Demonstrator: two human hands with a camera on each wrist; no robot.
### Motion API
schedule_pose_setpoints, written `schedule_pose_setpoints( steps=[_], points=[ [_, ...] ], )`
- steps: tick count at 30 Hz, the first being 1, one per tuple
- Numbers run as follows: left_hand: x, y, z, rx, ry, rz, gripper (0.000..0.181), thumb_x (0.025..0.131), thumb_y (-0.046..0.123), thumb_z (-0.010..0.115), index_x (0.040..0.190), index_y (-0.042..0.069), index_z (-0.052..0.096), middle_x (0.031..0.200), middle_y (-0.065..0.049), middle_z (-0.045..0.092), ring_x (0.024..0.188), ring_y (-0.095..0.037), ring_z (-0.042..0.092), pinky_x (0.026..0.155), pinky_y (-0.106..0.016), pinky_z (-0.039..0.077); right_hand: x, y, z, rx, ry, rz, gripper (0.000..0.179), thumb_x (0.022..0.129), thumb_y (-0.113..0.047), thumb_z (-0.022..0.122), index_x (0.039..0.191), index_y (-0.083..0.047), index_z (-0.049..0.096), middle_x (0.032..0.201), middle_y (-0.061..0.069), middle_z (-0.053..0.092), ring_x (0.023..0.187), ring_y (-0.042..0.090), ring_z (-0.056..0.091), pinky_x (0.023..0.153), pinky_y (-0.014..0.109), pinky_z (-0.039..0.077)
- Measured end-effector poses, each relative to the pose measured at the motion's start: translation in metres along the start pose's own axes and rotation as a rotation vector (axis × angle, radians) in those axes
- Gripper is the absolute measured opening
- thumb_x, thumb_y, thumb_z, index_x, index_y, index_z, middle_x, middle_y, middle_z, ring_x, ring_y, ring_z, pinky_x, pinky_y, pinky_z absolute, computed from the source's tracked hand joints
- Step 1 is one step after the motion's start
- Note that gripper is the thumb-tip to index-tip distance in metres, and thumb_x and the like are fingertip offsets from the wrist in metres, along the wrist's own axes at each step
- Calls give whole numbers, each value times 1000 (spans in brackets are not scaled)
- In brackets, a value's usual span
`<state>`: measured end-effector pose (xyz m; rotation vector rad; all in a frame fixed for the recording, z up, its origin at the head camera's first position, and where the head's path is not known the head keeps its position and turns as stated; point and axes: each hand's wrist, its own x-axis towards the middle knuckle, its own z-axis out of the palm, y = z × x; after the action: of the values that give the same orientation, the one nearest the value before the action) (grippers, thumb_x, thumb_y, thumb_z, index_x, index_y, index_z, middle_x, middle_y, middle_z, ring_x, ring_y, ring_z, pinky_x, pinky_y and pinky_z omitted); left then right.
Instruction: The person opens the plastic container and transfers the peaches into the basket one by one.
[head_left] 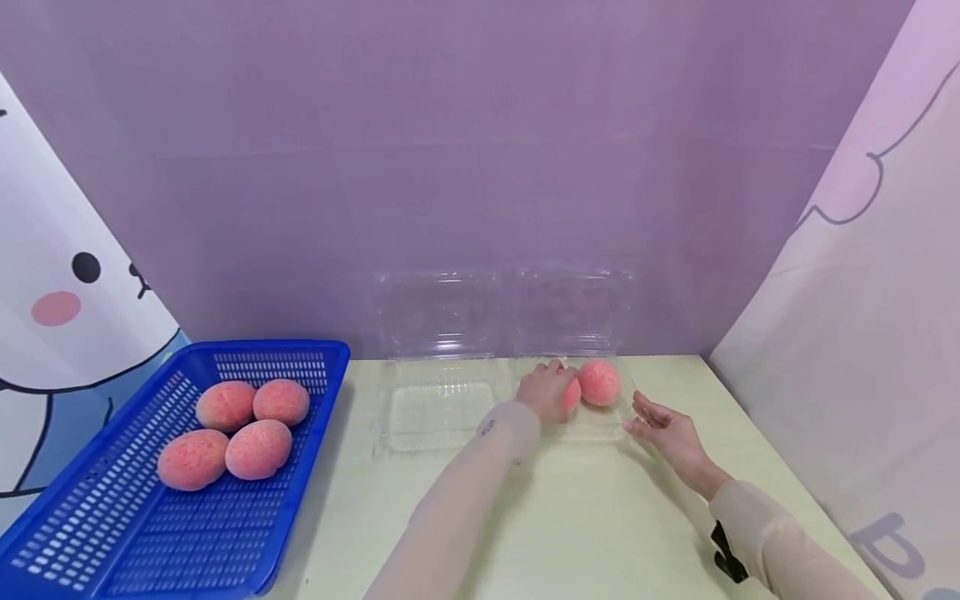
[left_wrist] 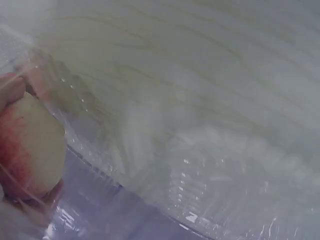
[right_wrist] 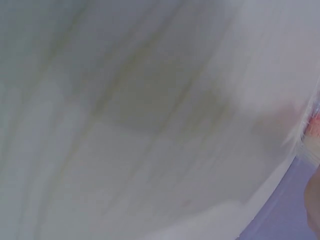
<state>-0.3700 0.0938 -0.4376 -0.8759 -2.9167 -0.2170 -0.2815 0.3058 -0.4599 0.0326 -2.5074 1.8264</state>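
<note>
In the head view my left hand grips a peach inside the right-hand clear plastic clamshell box. The left wrist view shows the same peach, pale yellow and red, with fingers around it. A second pink peach sits beside it in the box. My right hand is at the box's right edge, its fingers fairly straight; whether they touch the rim I cannot tell. Only a sliver of that hand enters the right wrist view.
Another lidded clear box stands open to the left with no fruit in it. A blue plastic basket at the left holds several peaches. Both box lids stand raised by the purple backdrop. Pale wood-grain table lies underneath.
</note>
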Motion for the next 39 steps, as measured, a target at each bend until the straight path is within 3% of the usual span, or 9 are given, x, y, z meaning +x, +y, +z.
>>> schedule_pose_setpoints(
  steps=[9, 22, 30, 39],
  points=[
    [-6, -11, -5, 0, 22, 66, 73, 72, 29, 75, 136, 27, 41, 128, -1, 45, 113, -21, 46, 88, -36, 48, 6, 5, 1, -33, 5, -3, 66, 85, -16, 64, 139, 4, 31, 144, 14, 30, 130, 29, 31, 86, 4, 39],
    [-22, -21, -26, -73, 39, 48, 82, 65, 29, 80, 136, 23, 41, 130, -2, 45, 118, -23, 46, 90, -39, 47, 9, 8, 1, -36, 11, 15, 65, 86, -16, 64, 139, 2, 31, 144, 12, 29, 130, 28, 30, 86, 4, 39],
    [-46, -31, -49, -110, 4, 23, 85, 62, 28, 83, 136, 21, 42, 129, -4, 46, 117, -25, 47, 88, -41, 48, 9, 10, 3, -35, 4, 27, 65, 86, -15, 63, 140, 1, 30, 144, 11, 29, 131, 27, 30, 87, 4, 38],
    [-90, -45, -89, -42, -9, 96, 78, 62, 23, 82, 131, 20, 46, 121, -2, 48, 108, -23, 49, 77, -37, 51, 9, 7, 1, -48, -7, 2, 66, 86, -18, 63, 140, 1, 30, 144, 12, 29, 131, 29, 29, 87, 4, 38]
  ],
)
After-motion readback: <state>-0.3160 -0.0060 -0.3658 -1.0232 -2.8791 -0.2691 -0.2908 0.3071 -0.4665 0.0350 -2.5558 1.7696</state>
